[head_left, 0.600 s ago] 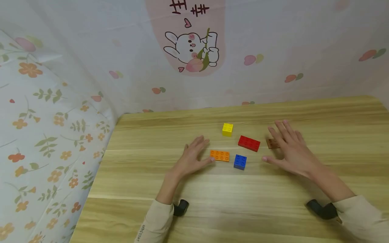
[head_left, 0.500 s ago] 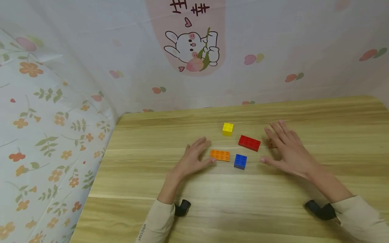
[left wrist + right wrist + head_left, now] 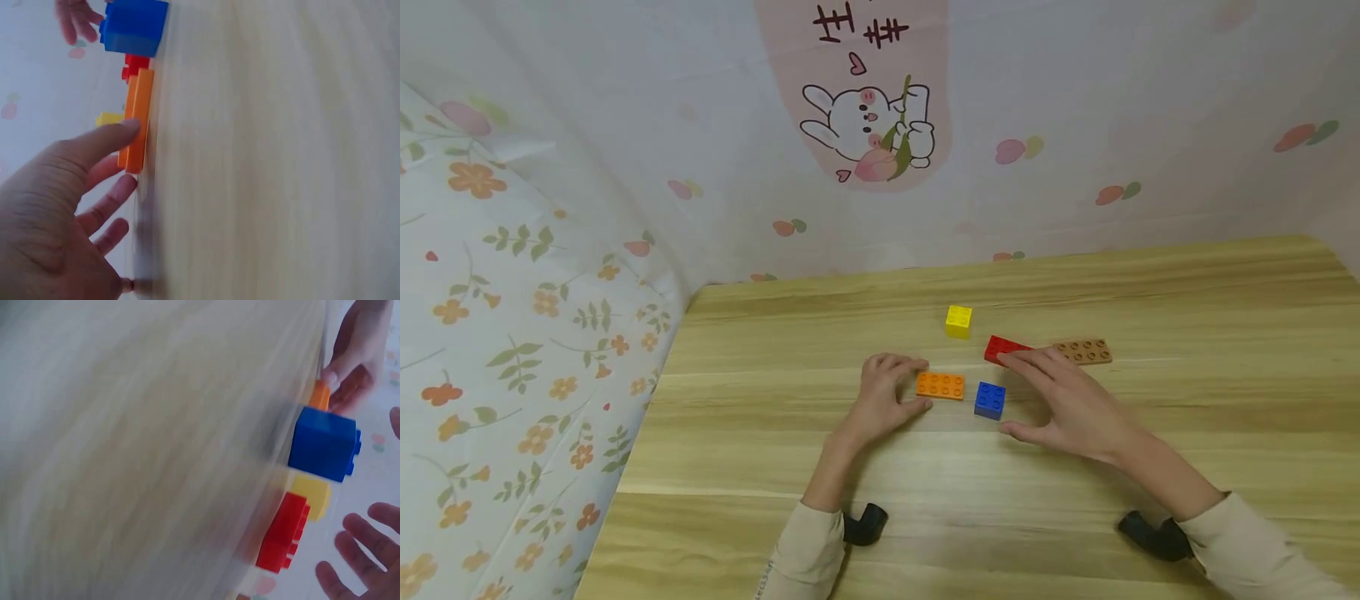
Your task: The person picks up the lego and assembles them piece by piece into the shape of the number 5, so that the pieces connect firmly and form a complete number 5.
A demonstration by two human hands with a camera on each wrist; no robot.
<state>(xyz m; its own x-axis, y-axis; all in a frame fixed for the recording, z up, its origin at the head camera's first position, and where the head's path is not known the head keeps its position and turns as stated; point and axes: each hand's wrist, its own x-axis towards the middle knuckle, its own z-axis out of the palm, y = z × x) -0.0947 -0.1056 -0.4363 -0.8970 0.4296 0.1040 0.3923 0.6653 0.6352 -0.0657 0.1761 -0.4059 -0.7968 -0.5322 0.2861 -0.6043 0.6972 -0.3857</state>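
On the wooden table, my left hand [image 3: 878,398] stands at the left end of a flat orange building brick [image 3: 941,386], thumb on the near side and fingers on the far side. In the left wrist view the thumb overlaps the orange brick [image 3: 144,94]. My right hand [image 3: 1078,412] reaches in from the right with thumb and fingers spread apart. Its thumb lies just right of the blue brick [image 3: 990,401], and its fingers cover part of the red brick [image 3: 997,347] in the head view. The right wrist view shows the blue brick [image 3: 322,444] beside empty fingers.
A small yellow brick [image 3: 958,322] stands farther back on the table [image 3: 775,333]. Behind the right hand lies a flat brown brick [image 3: 1086,352]. Printed cloth [image 3: 700,125] hangs along the back and left side.
My right hand has moved left and nearer, from over the brown brick toward the blue one, uncovering the brown brick. My left fingers have bent in around the orange brick's end.
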